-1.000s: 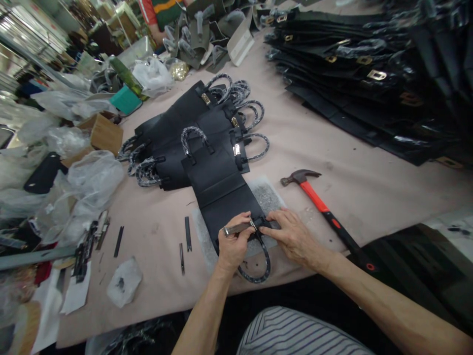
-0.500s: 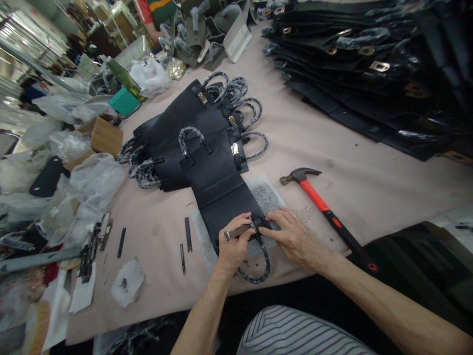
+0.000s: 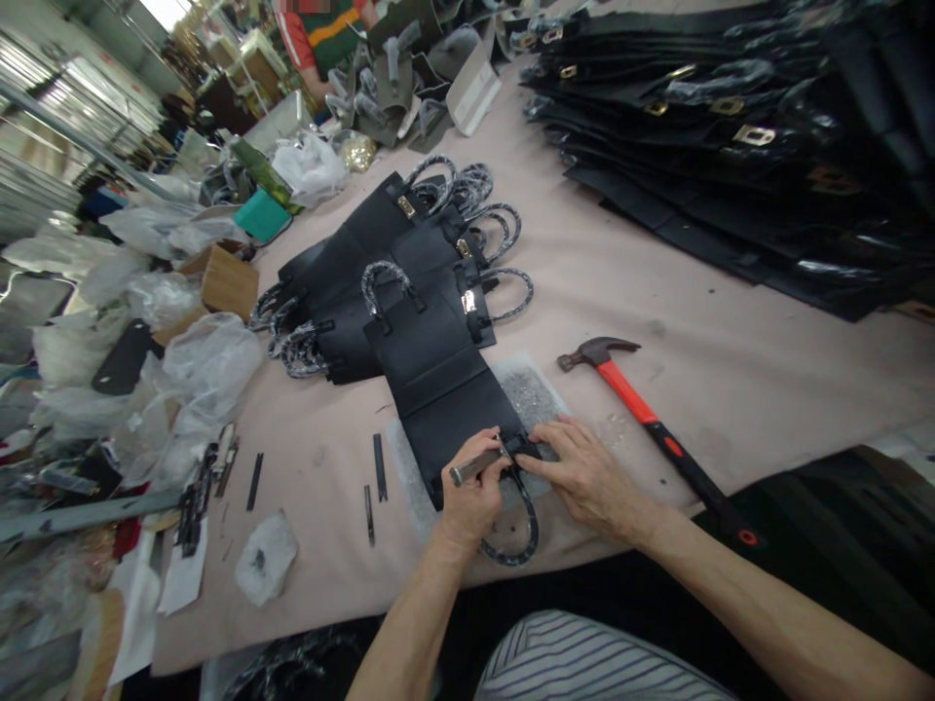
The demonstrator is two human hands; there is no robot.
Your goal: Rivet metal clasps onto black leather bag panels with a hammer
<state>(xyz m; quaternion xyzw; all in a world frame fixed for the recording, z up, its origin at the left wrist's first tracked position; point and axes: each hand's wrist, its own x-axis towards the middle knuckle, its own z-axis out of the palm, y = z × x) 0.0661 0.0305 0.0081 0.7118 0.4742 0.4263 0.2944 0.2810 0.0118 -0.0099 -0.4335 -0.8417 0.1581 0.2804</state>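
A flat black leather-like bag panel (image 3: pixel 445 389) lies over a grey speckled slab (image 3: pixel 533 389), near the front edge of the pale pink cloth-covered table (image 3: pixel 328 438). The left hand (image 3: pixel 467 501) pinches a short metal bar tool (image 3: pixel 476 466) beside the base of the black plastic-wrapped loop handle (image 3: pixel 534 526). The right hand (image 3: pixel 588 477) presses close by; whether it pinches something, I cannot tell. The step in hand seems to be positioning the tool; the next move calls for steady alignment. The loop reaches near the table edge; rightward, some room remains before the red-and-black claw hammer (image 3: pixel 666 440).
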